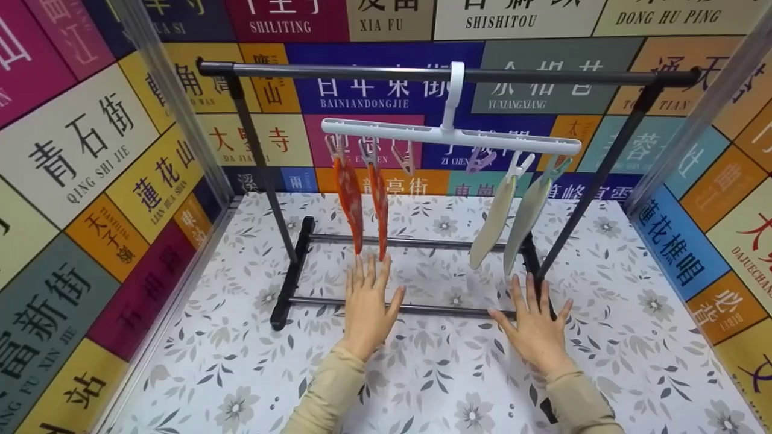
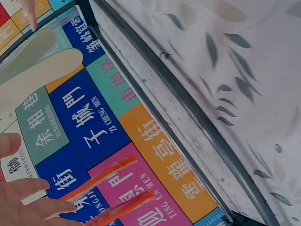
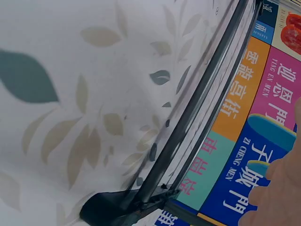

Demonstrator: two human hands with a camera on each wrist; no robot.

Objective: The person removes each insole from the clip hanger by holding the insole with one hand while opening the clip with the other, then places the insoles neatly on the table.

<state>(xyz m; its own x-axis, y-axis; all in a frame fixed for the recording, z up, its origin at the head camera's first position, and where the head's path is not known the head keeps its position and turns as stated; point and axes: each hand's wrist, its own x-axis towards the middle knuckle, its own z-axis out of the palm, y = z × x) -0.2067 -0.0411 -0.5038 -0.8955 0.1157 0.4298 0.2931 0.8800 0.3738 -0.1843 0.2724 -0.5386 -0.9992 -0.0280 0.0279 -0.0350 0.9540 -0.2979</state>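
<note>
Two orange-red insoles (image 1: 348, 205) hang side by side from clothespins at the left part of a white clip hanger (image 1: 386, 129). On its right part hang two pale insoles (image 1: 496, 223) with thin yellow-green edges; their undersides look blue in the right wrist view. My left hand (image 1: 369, 313) is spread with straight fingers, its fingertips at the lower ends of the orange-red insoles in the head view. My right hand (image 1: 537, 334) is also spread, just under the pale insoles and beside the rack's right foot. Neither hand grips anything.
The hanger hooks over the top bar (image 1: 374, 73) of a dark metal rack, whose base stands on a floral-patterned tabletop (image 1: 434, 374). Bare clothespins (image 1: 403, 160) dangle mid-hanger. Walls with colourful street-name signs (image 1: 78, 150) enclose the table on the back and both sides.
</note>
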